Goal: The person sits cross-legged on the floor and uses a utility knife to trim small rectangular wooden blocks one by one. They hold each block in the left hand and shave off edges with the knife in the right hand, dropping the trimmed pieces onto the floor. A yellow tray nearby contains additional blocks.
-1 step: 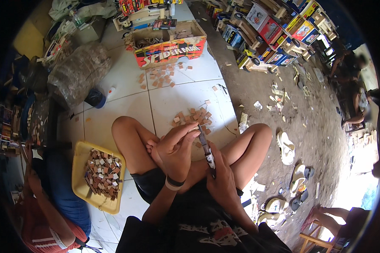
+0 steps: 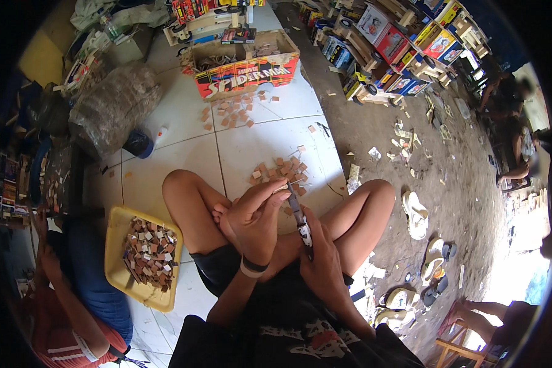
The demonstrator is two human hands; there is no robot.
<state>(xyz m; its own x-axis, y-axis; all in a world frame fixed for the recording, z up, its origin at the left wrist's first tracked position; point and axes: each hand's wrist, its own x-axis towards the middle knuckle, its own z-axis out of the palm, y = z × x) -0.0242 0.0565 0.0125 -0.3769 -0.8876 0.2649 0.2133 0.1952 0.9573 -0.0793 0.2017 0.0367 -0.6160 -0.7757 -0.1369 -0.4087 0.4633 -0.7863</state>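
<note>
My left hand point(image 2: 253, 224) is closed in a pinch, its fingertips on a small pale wooden piece point(image 2: 283, 186) that is mostly hidden. My right hand point(image 2: 320, 260) is wrapped round a long narrow cutter-like tool point(image 2: 301, 221), grey toward the tip with a black-and-white handle; its exact kind is unclear. The tool's tip reaches up to the fingertips of my left hand. Just beyond them, a loose pile of small brown wooden squares point(image 2: 280, 168) lies on the white tiles. To my left, a yellow tray point(image 2: 111, 245) holds many more such pieces.
A printed wooden box point(image 2: 245, 80) with compartments stands ahead, more squares point(image 2: 230, 110) scattered before it. A dark blue cup point(image 2: 140, 144) and plastic bag point(image 2: 113, 107) are at left. Stacked wooden toy vehicles point(image 2: 389, 52) and sandals point(image 2: 416, 214) are at right. A person point(image 2: 73, 306) sits at left.
</note>
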